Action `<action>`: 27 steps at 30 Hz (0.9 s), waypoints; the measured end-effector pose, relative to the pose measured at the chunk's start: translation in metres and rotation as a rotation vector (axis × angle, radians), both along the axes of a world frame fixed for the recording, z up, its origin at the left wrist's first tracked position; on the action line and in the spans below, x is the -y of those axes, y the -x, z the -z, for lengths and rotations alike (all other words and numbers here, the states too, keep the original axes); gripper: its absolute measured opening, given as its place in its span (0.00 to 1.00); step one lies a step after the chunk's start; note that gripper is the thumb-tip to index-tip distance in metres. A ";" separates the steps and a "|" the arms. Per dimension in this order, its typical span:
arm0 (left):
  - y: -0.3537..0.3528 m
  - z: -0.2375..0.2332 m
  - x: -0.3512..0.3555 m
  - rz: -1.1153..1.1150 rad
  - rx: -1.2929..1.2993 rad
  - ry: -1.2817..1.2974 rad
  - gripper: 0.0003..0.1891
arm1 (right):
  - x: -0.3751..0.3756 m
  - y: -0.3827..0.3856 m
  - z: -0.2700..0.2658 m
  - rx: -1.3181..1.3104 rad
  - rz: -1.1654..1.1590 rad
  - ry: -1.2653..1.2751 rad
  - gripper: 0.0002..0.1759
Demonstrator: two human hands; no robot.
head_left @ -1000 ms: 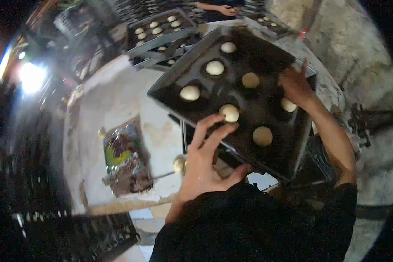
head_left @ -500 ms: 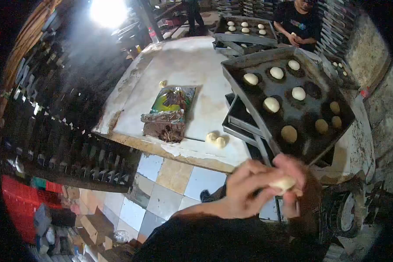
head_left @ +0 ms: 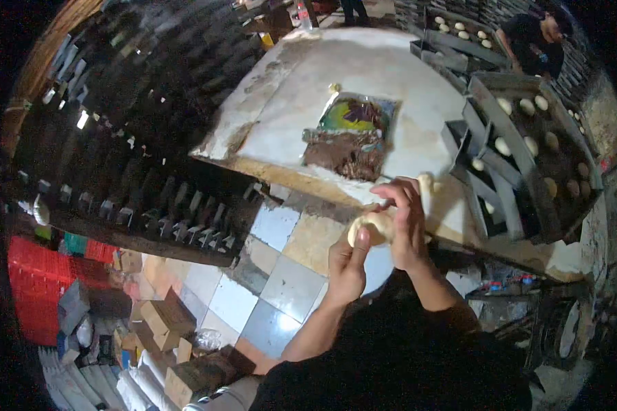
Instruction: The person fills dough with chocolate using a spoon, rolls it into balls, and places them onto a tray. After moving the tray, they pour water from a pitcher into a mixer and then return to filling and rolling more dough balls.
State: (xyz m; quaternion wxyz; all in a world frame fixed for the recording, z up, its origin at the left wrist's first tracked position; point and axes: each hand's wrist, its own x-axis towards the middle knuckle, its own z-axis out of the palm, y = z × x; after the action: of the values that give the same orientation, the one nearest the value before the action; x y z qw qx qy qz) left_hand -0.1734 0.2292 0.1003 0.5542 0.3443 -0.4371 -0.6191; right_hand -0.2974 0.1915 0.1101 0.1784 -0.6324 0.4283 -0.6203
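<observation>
My left hand (head_left: 348, 268) grips a piece of pale dough (head_left: 369, 225), the thumb pressed on its face. At its right side my right hand (head_left: 407, 229) is curled around the dough's edge, fingers bent over the top. Both hands are just off the table's front edge. Behind them on the table lies an opened plastic packet (head_left: 355, 115) with brown chocolate-like paste (head_left: 343, 152) spread at its near end. Close behind my right hand sit small dough lumps (head_left: 426, 183), partly hidden by it.
Stacked metal baking trays (head_left: 528, 164) with round dough balls stand on the right of the white table (head_left: 274, 103). More trays (head_left: 459, 41) and a person (head_left: 533, 44) are at the back right. Cardboard boxes (head_left: 164, 325) and a red crate (head_left: 38, 288) lie lower left.
The view has swung right, so the table and trays sit differently in frame. My hands have moved from near the trays to in front of the packet, and the dough now shows spread wider.
</observation>
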 end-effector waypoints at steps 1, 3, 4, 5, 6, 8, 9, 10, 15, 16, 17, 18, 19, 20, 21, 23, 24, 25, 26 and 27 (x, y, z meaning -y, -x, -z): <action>-0.020 0.022 -0.005 0.097 0.184 -0.032 0.17 | 0.001 -0.017 0.011 -0.009 -0.045 -0.043 0.24; -0.039 0.052 -0.006 0.160 -0.177 -0.221 0.19 | 0.004 -0.043 0.035 0.056 -0.099 -0.132 0.24; -0.057 0.060 -0.001 0.187 -0.356 -0.396 0.19 | 0.006 -0.049 0.047 0.085 -0.194 -0.254 0.26; -0.068 0.064 0.005 0.183 -0.486 -0.477 0.23 | 0.010 -0.048 0.052 0.148 -0.327 -0.379 0.27; -0.081 0.077 0.011 0.248 -0.627 -0.473 0.24 | 0.016 -0.047 0.049 0.212 -0.460 -0.505 0.29; -0.086 0.063 0.023 0.255 -0.650 -0.443 0.25 | 0.062 -0.025 0.099 0.110 -0.392 -0.685 0.18; -0.092 0.068 0.029 0.276 -0.604 -0.410 0.25 | 0.088 -0.005 0.120 -0.208 -0.203 -0.634 0.11; -0.095 0.070 0.036 0.251 -0.564 -0.407 0.25 | 0.121 0.024 0.162 -0.395 -0.059 -0.559 0.10; -0.093 0.062 0.089 0.149 -0.421 -0.314 0.27 | 0.174 0.085 0.246 -1.132 0.275 -0.218 0.17; -0.097 0.064 0.097 0.115 -0.384 -0.324 0.28 | 0.176 0.083 0.234 -1.114 0.229 -0.288 0.17; -0.104 0.071 0.106 0.074 -0.336 -0.338 0.30 | 0.175 0.079 0.219 -1.092 0.183 -0.363 0.17; -0.110 0.073 0.114 0.033 -0.313 -0.339 0.30 | 0.174 0.075 0.202 -1.124 0.090 -0.459 0.17; -0.117 0.077 0.121 -0.018 -0.327 -0.357 0.30 | 0.174 0.072 0.181 -1.154 -0.002 -0.554 0.18; -0.123 0.083 0.128 -0.066 -0.344 -0.373 0.31 | 0.177 0.073 0.174 -1.186 -0.094 -0.647 0.19; -0.124 0.089 0.137 -0.119 -0.328 -0.359 0.31 | 0.180 0.075 0.176 -1.053 -0.118 -0.491 0.20; -0.124 0.099 0.152 -0.193 -0.305 -0.382 0.32 | 0.195 0.073 0.182 -1.021 -0.047 -0.366 0.20; -0.121 0.101 0.160 -0.201 -0.301 -0.383 0.33 | 0.204 0.067 0.181 -1.002 -0.010 -0.311 0.20; -0.117 0.102 0.167 -0.201 -0.311 -0.390 0.32 | 0.215 0.063 0.183 -0.988 -0.027 -0.320 0.13; -0.110 0.102 0.173 -0.200 -0.323 -0.395 0.31 | 0.217 0.060 0.189 -1.057 -0.058 -0.400 0.14; -0.103 0.101 0.179 -0.199 -0.339 -0.394 0.31 | 0.221 0.058 0.189 -1.129 -0.090 -0.473 0.15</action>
State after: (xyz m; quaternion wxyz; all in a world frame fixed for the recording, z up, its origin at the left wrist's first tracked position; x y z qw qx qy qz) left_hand -0.0700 0.0501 -0.0009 0.5999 0.3784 -0.1735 -0.6833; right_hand -0.3550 -0.0292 -0.0787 0.0859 -0.8240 0.5556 -0.0695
